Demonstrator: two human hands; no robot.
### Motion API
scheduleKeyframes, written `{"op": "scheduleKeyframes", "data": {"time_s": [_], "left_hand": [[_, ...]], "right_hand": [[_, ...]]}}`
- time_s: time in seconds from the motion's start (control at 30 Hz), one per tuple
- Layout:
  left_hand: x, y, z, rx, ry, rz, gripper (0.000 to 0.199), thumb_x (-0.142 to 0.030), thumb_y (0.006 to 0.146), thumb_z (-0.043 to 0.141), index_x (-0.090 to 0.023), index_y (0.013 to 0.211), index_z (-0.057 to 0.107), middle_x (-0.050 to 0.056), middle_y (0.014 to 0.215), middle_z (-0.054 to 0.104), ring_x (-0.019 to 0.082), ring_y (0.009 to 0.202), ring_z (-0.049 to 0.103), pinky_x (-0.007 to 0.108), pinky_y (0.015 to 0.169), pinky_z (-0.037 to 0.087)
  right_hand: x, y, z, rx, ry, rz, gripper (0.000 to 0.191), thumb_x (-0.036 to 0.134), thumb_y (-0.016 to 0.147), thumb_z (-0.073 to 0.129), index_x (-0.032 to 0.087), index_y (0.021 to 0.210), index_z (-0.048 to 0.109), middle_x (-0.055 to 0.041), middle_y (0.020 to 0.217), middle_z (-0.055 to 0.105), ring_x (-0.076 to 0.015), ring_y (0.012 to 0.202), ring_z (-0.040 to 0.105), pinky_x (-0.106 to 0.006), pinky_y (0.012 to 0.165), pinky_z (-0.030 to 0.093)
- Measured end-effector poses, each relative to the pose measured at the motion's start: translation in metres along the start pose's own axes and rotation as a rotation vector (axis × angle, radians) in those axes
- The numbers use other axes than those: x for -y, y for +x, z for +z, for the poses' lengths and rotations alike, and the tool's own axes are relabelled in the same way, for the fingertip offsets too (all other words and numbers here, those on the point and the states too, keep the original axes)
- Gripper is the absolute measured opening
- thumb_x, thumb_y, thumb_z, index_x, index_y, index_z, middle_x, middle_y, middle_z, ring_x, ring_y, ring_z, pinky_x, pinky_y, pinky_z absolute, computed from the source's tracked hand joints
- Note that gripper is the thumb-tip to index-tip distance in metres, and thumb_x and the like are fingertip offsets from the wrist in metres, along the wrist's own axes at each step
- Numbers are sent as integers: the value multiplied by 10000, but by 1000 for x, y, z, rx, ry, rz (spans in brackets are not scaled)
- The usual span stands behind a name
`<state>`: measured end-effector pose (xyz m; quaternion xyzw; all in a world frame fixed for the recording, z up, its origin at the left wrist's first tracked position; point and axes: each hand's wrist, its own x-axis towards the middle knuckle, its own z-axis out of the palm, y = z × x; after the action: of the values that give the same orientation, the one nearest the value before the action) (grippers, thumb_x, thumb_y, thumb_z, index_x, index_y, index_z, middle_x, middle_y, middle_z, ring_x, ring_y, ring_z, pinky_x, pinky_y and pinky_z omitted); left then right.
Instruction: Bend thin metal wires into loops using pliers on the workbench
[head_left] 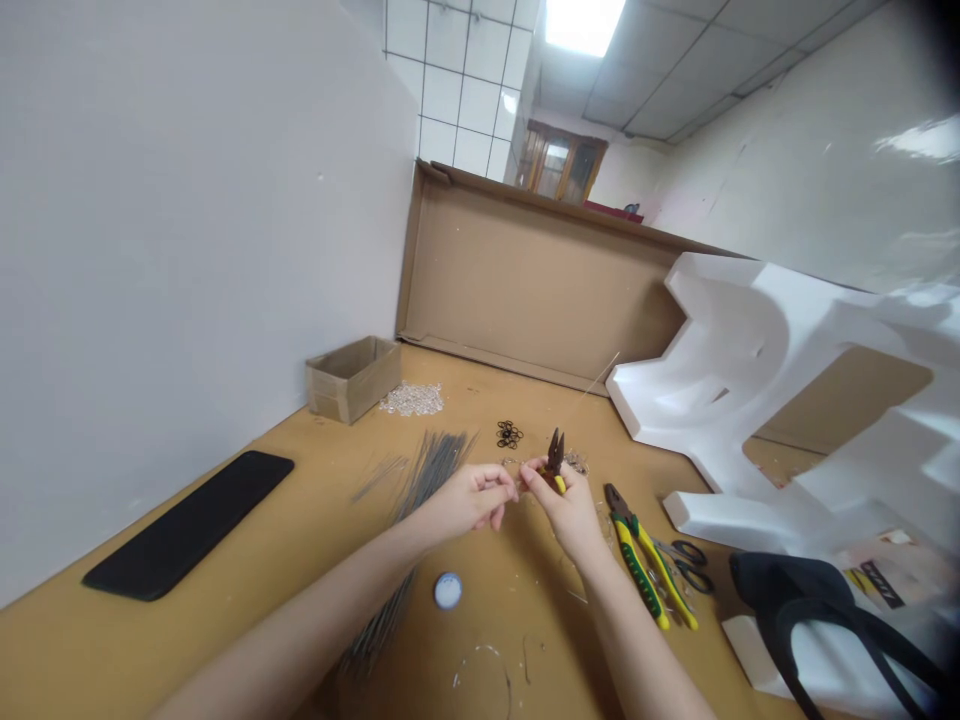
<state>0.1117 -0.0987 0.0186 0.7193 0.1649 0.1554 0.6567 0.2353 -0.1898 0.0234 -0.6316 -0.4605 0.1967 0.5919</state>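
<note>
Pliers [555, 452] pinched up over a tan worktop [247, 570]

The right hand [571, 515] clenches the small pliers, their dark metal nose pointing upward and a yellow handle showing below the curled fingers. Just beside it, the left hand [472, 500] pinches thumb to forefinger; whatever that grip holds is too fine to tell. Both forearms reach in from below, wrists bent inward. Nearby lie a sheaf of thin grey wire rods [427, 480], a small tangle of black rings [508, 434] and a scatter of clear beads [411, 400]. Right of the hands rest chunkier yellow-and-green-handled pliers [643, 560] and black-looped scissors [688, 566], touching each other, below angular white foam packing [750, 400].
</note>
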Motion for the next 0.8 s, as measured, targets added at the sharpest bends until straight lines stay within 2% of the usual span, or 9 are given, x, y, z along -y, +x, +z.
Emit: {"op": "scheduleKeyframes", "data": {"time_s": [0.2,0.33,0.53,0.6,0.7,0.8], "left_hand": [[2,0,0,18,-9,26,189,-315,751,441,-151,727,532,-49,450,510,43,338,333,158,370,239],[5,1,2,-18,-3,45,134,-258,733,432,-153,703,510,-60,428,487,44,328,312,165,368,227],[16,6,5,-97,-63,77,181,-277,708,484,-152,579,470,-53,415,461,45,350,330,178,397,233],[20,8,7,-101,-130,65,159,-262,659,534,-148,567,473,-48,426,458,52,372,367,182,409,243],[25,11,8,-123,-137,15,158,-275,672,518,-152,581,477,-52,407,441,53,353,337,189,401,216],[22,10,10,-116,-70,72,157,-268,731,453,-153,631,492,-61,401,430,57,366,321,190,434,247]], "right_hand": [[-4,0,0,0,-32,-32,196,351,722,580,156,733,565,-19,680,575,-149,649,534,-261,627,416],[-2,0,-1,-9,-132,-89,154,317,742,548,165,724,561,-20,670,573,-150,633,529,-263,612,417],[3,-12,6,35,-550,-441,124,180,733,491,198,746,614,-48,707,595,-175,678,522,-282,640,400],[2,-15,9,56,-648,-503,133,168,718,495,192,754,622,-63,711,598,-188,695,518,-288,643,392],[-1,-13,10,30,-627,-428,123,179,723,491,185,727,613,-55,685,597,-184,674,526,-283,633,392],[-1,-7,5,-28,-359,-194,123,251,752,492,178,699,577,-25,628,580,-160,605,530,-268,594,406]]}}
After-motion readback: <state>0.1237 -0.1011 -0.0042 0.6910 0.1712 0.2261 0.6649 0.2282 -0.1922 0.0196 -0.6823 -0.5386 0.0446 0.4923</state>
